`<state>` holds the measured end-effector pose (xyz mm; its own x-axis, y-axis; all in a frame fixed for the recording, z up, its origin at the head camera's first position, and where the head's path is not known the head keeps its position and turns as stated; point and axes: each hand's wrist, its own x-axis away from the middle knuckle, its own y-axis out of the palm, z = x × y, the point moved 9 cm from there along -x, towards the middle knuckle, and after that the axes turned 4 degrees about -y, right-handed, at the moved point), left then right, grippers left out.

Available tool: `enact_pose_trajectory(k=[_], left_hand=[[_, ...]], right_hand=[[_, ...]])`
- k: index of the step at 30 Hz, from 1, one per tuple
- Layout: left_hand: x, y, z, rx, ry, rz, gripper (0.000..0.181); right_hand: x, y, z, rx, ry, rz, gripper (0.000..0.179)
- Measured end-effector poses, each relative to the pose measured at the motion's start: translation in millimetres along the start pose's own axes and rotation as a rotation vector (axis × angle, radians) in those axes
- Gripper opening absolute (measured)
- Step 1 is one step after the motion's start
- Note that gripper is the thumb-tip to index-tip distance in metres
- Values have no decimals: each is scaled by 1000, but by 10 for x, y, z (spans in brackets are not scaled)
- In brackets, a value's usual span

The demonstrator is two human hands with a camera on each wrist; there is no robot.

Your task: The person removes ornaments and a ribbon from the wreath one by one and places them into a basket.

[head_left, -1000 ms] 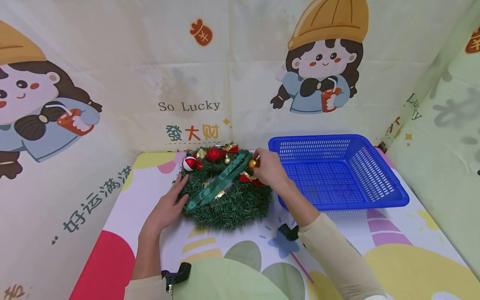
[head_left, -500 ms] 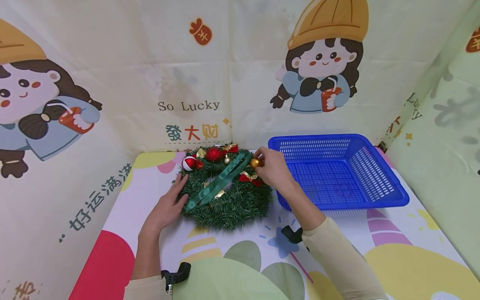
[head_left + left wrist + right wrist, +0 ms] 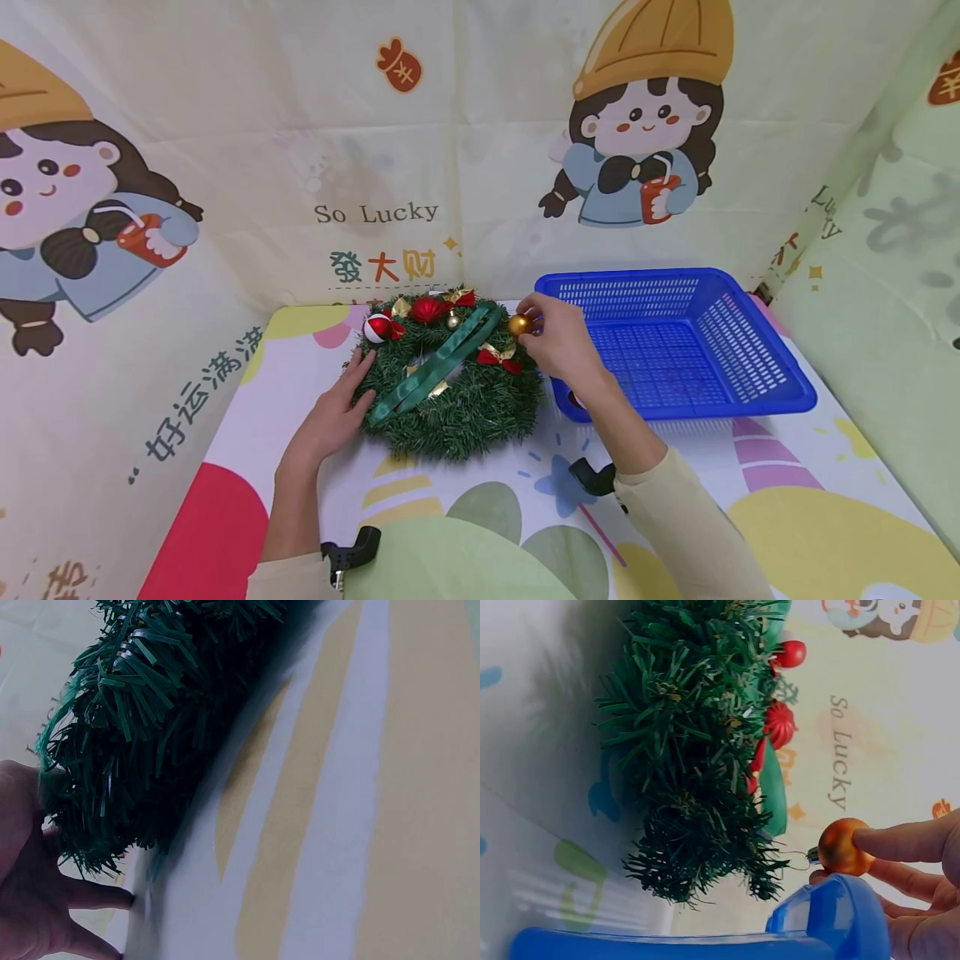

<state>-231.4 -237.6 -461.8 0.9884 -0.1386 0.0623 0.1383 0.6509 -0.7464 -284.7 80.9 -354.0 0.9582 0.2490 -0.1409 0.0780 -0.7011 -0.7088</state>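
Observation:
A green artificial Christmas wreath (image 3: 457, 425) lies on the table, a green ribbon (image 3: 435, 367) stretched across it. Along its far side sit a red-and-white bauble (image 3: 377, 327), a red ornament (image 3: 430, 309) and red-and-gold bows (image 3: 501, 358). My right hand (image 3: 558, 337) pinches a gold bauble (image 3: 845, 847) between thumb and fingers at the wreath's right edge. From the bauble's cap a thin loop (image 3: 795, 859) reaches to the wreath's needles; whether it is hooked there I cannot tell. My left hand (image 3: 333, 417) rests against the wreath's left side, fingers spread.
A blue plastic basket (image 3: 738, 408) stands close to the right of the wreath, its near-left rim by my right wrist. A printed cloth wall (image 3: 487, 167) rises behind the table.
My right hand has drawn the gold bauble a little to the right, away from the ribbon. My left hand and the wreath have stayed in place.

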Motion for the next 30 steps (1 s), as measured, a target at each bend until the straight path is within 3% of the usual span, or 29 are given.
enact_pose_trajectory(k=[16,30], left_hand=[[-18,14,-49,-15,-17,-14,66],[-17,25,-59,-9,-24,-16,66]], right_hand=[[237,-221,89,-81,32,80,29],[368,-309,246,-90,60,122,31]])
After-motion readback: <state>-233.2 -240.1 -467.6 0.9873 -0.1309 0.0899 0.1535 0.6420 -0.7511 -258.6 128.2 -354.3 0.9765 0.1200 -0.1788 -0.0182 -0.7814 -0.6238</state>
